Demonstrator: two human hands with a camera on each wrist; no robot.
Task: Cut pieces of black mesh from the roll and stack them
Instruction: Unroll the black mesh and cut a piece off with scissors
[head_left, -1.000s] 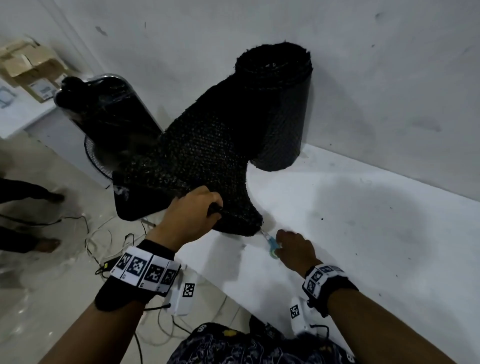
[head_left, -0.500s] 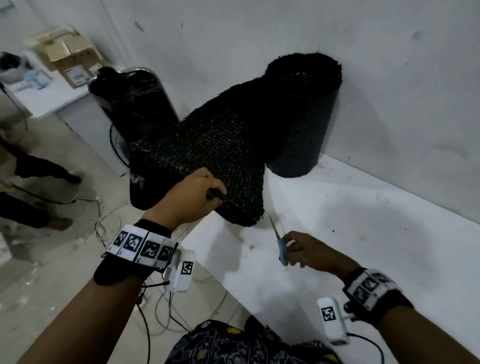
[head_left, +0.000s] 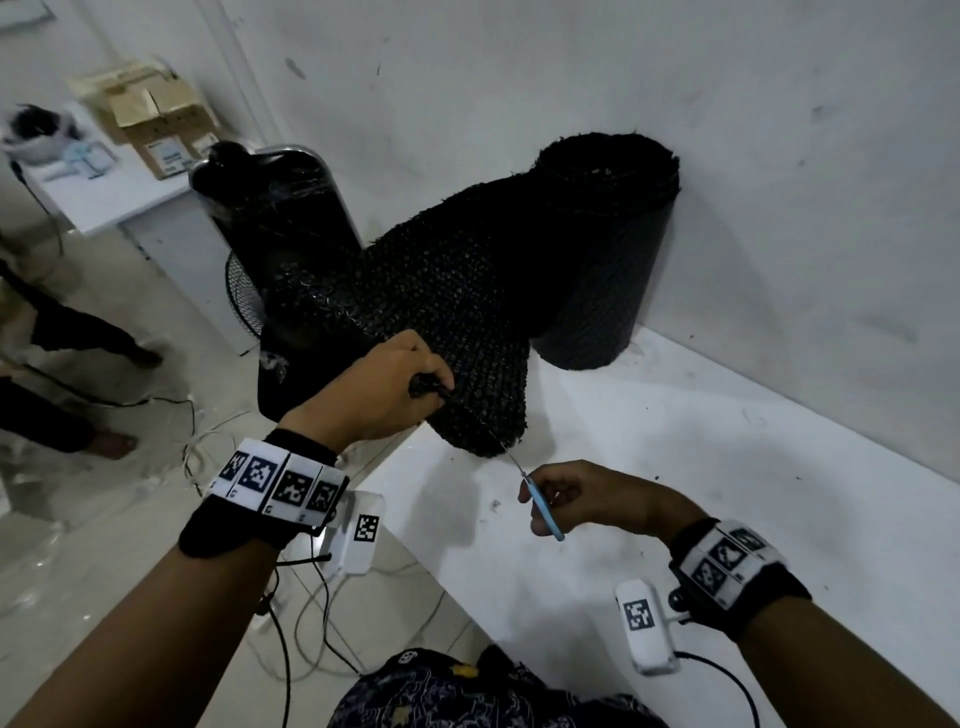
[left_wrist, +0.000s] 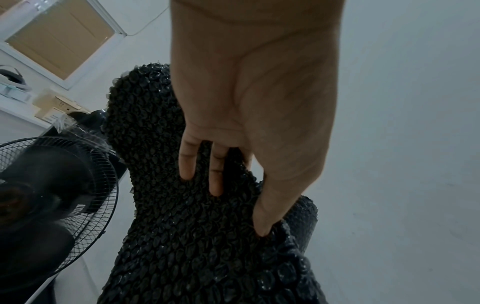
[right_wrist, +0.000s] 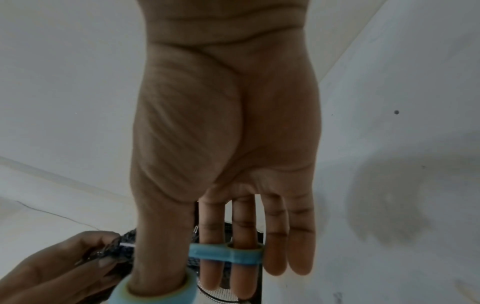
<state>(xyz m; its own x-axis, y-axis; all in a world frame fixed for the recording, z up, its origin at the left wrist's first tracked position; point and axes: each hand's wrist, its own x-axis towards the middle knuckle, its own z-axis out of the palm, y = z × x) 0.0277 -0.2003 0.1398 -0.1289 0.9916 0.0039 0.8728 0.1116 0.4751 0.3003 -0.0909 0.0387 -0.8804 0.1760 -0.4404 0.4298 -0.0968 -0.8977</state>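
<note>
A black mesh roll (head_left: 602, 249) stands upright against the wall on the white table (head_left: 727, 467). A loose sheet of mesh (head_left: 457, 322) runs from it toward me. My left hand (head_left: 384, 395) pinches the sheet's near edge, thumb on the mesh (left_wrist: 182, 236) in the left wrist view. My right hand (head_left: 576, 496) holds blue-handled scissors (head_left: 540, 501), thumb and a finger through the blue scissor loops (right_wrist: 226, 255). The blade tips touch the sheet's lower corner. The blades are hidden in the right wrist view.
A black wrapped unit (head_left: 275, 218) and a floor fan (left_wrist: 52, 195) stand left of the table. Cables (head_left: 197, 447) lie on the floor. Cardboard boxes (head_left: 156, 124) sit on a far desk. Another person's legs (head_left: 67, 353) are at the left edge.
My right hand has brought the scissors up from the table to the sheet's lower corner. The left hand keeps its pinch on the mesh; the view has shifted.
</note>
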